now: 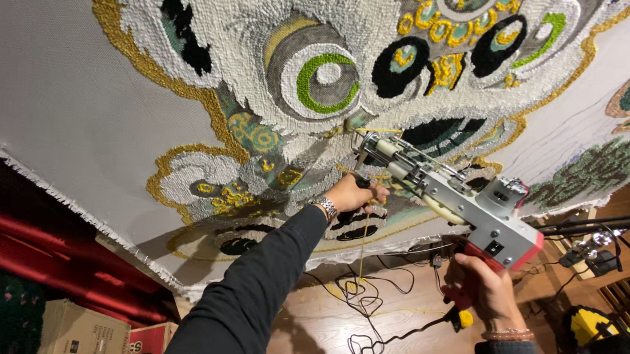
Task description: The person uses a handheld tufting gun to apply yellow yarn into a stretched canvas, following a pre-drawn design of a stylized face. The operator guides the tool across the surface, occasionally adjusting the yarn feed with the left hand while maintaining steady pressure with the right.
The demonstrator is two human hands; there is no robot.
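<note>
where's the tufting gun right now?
In the head view, right of centre: the tufting gun is held by the right hand at its red grip and the left hand at its front handle, tip against the tufted cloth.

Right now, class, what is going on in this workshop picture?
A person holds a tufting gun with both hands against a stretched cloth. The left hand grips the front handle near the needle, a watch at the wrist. The right hand holds the red rear grip. The cloth carries a partly tufted design in white, gold, green and black. Yellow yarn hangs down to the wooden floor.
</note>
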